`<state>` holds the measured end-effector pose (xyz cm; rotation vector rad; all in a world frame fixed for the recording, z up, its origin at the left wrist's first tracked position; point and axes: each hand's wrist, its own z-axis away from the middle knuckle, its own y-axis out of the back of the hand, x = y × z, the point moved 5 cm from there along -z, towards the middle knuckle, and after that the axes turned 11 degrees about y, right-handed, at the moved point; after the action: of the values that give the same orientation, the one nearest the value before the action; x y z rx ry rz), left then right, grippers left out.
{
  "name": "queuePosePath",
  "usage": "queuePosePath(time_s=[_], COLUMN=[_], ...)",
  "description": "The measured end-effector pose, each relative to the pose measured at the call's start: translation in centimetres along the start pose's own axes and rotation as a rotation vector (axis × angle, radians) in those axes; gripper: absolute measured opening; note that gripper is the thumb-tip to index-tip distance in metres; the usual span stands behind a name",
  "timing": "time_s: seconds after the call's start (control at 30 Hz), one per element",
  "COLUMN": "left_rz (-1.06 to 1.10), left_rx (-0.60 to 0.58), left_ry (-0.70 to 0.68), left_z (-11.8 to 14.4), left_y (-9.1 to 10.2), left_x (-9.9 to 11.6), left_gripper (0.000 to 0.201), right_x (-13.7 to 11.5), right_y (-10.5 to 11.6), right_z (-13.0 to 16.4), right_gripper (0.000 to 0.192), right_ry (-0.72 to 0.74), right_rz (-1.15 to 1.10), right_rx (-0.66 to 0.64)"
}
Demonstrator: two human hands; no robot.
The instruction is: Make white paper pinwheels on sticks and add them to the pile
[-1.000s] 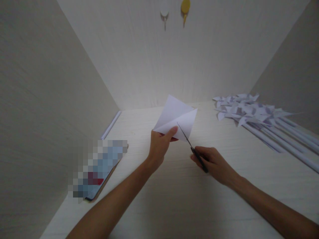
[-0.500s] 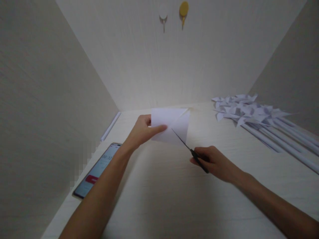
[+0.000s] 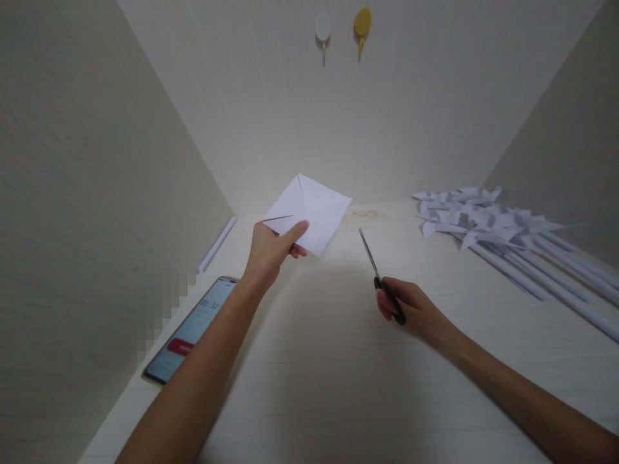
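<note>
Nearest, a phone (image 3: 191,332) lies left on the desk (image 3: 314,386). My right hand (image 3: 411,309) is closed around the scissors (image 3: 380,277), blades apparently shut, clear of the paper. My left hand (image 3: 271,248) pinches the paper (image 3: 312,209) by one corner, lifted; I'd grip nearer the crease so it stays taut. Farther right lie pinwheels (image 3: 483,216).

Only readable bit: phone (image 3: 191,330), lower left of frame, lying on surface (image 3: 338,386). Screen shows timer-like digits, approx "06:11", too blurred to confirm. Red button below, label unreadable.
</note>
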<state>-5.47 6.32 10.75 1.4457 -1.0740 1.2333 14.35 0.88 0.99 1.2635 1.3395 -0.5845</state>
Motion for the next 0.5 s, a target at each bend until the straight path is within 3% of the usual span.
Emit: queuePosePath(time_s=[0.23,0.5], left_rz=[0.073,0.174], left_rx=[-0.056,-0.084], left_ry=[0.018,0.094], left_z=[0.3,1.5], left_y=[-1.2,-2.3], left_x=[-1.2,-1.4], left_gripper=[0.018,0.029], right_x=[-0.7,-1.0], right_y=[-2.1,-2.6], right_z=[0.3,0.3], right_gripper=[0.037,0.041], right_ry=[-0.023,-0.032], right_rz=[-0.040,-0.092], right_rx=[-0.124,-0.138])
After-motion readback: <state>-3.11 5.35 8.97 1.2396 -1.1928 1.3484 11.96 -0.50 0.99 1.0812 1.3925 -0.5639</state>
